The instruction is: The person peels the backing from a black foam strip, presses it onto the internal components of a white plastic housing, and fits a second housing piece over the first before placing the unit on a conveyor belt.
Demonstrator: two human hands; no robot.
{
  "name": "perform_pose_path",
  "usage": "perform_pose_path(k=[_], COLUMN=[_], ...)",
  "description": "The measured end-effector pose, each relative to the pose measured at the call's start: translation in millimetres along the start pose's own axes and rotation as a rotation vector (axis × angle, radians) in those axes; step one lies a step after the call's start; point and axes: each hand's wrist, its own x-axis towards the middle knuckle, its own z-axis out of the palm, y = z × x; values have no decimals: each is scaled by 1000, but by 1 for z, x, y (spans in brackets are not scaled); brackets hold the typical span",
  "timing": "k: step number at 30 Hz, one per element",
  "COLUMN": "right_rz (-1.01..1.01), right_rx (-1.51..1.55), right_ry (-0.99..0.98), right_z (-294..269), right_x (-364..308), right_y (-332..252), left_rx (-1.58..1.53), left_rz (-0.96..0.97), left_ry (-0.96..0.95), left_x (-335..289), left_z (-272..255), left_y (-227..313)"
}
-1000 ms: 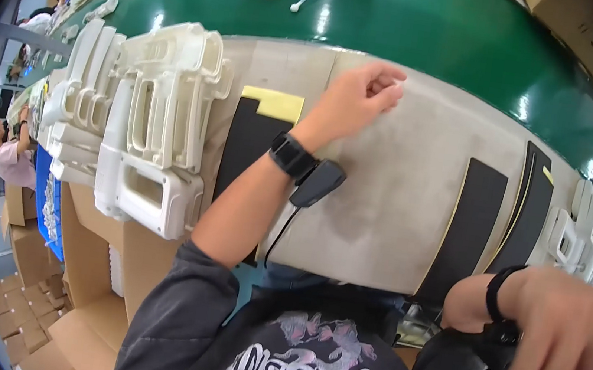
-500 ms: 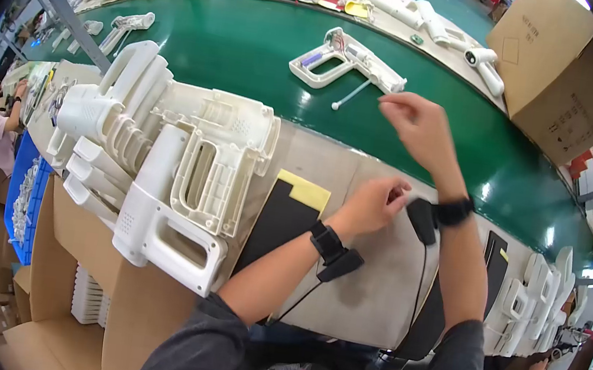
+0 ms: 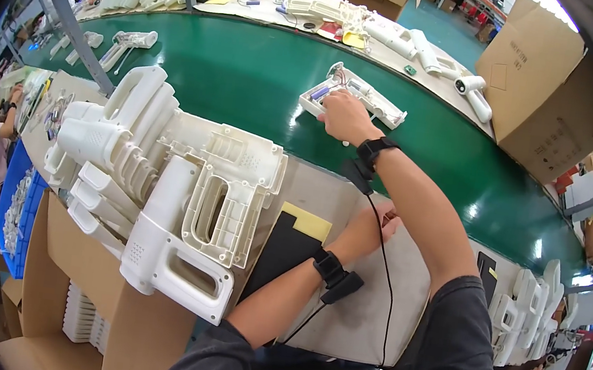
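On the green conveyor belt lies a white gun-shaped half housing [image 3: 382, 105] with wires and a purple cylindrical part inside. My right hand [image 3: 350, 119] reaches over it, fingers curled onto its handle end and hiding part of it. Below this hand, the white tip [image 3: 345, 143] of a thin rod shows. My left hand [image 3: 367, 229] is low over the grey work surface, its fingers curled together. My right forearm and a black cable partly cover those fingers, so what they hold, if anything, is hidden. Both wrists wear black straps with small black devices.
White housing shells [image 3: 182, 230] are stacked at my left above an open cardboard box [image 3: 84, 232]. A black pad [image 3: 273, 249] with yellow tape lies beside my left forearm. More white housings [image 3: 520, 308] stand at right. A large carton [image 3: 527, 81] stands across the belt. Other people work at far left.
My right hand has moved left and down onto the handle end of the half housing. My left hand stays low with curled fingers, now partly behind my right forearm. The view has shifted.
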Motion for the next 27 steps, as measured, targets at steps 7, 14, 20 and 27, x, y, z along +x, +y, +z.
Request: perform_pose_path(k=[7,14,20,27], right_rz=[-109,-215,-295,-359], right_rx=[126,76,156,-37], right_ry=[158,93,-59,-123], right_z=[-103,-177,-133,-61], right_x=[-96,-249,-344,-375], right_y=[-8,-43,-96,-132], left_rx=[-227,-330,-495,-500], left_rz=[-33,-16,-49,-29], left_ry=[-9,310,399,333], left_x=[11,15,21,21], left_z=[-13,-41,-65,-72], left_y=[-14,3,-5,-14])
